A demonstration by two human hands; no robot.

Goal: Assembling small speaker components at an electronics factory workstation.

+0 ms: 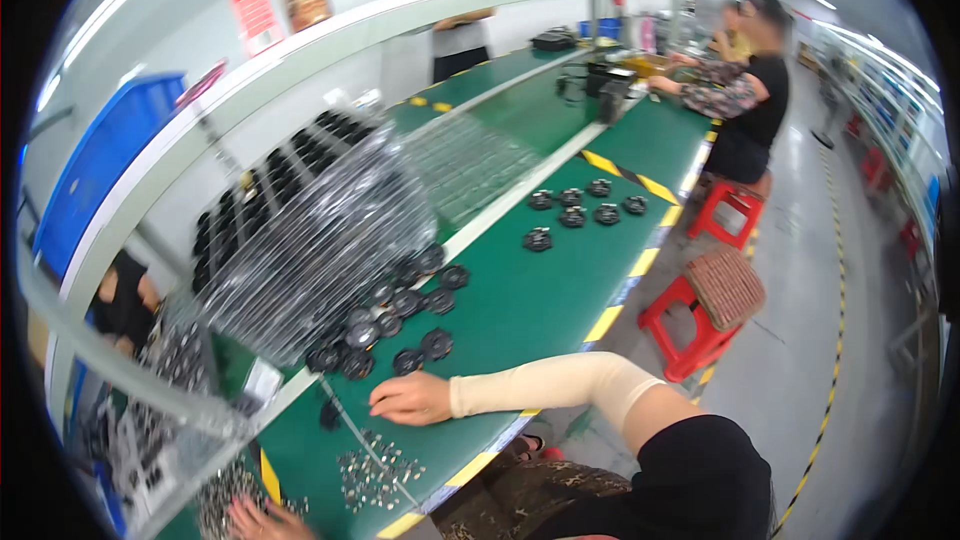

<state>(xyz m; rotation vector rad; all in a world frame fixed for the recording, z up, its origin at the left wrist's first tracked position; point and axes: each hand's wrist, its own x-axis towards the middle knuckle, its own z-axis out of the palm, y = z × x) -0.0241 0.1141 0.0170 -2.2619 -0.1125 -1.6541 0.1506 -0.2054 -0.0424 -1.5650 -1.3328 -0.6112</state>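
While the view bends hard at the rim, the bench middle reads fine.

right hand: [412,399] flat on the green bench [540,300], palm down, fingers loosely spread, holding nothing; fingertips point at the black discs [400,315], just short of the nearest one.
sleeve: beige sleeve [545,385] covers the forearm from wrist to elbow.
left hand: [262,518] at the lower edge, cut off by the frame; fingers rest among small metal parts; can't tell if it pinches any.
metal parts: [375,475] loose silvery pile on the bench, between the two hands; too small to make out their shape.
discs: cluster of round black pieces just beyond the right hand, partly under the plastic trays [310,240].
trays: clear stack, tilted, glare hides most of what is inside; dark round pieces show through.
far discs: second group [585,205] further along the bench, well apart from the hands.
stools: two red stools [700,325] beside the bench.
others: seated person in black [755,90] at the far end, face blurred; another stands behind the line, head cut off.
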